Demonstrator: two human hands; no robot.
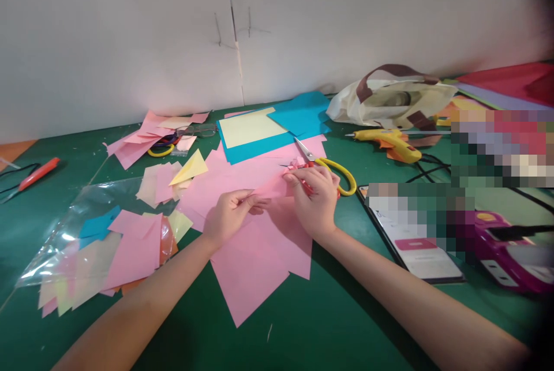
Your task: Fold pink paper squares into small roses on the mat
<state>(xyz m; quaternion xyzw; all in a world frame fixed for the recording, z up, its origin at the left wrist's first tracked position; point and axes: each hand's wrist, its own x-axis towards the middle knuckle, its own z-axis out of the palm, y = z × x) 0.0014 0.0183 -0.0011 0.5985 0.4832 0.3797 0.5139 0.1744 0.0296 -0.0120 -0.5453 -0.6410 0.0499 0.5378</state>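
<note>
A small piece of pink paper (273, 185) is stretched between my two hands above larger pink sheets (255, 258). Its left end is pinched between the thumb and fingers of my left hand (231, 212). My right hand (315, 201) is closed on its other end, with the fingertips bent over it. Just beyond the right hand lie yellow-handled scissors (346, 177), blades pointing up and left. Something red (307, 187) shows by the right fingers, mostly hidden, and I cannot make out what it is. Crumpled pink bits (296, 162) lie beside it.
Blue and cream sheets (255, 128) lie behind. On the left are a plastic bag (56, 255) with paper scraps and an orange-handled tool (38, 175). On the right sit a yellow glue gun (389, 143), a phone (415, 244), a purple device (511, 255) and a cloth bag (350, 105).
</note>
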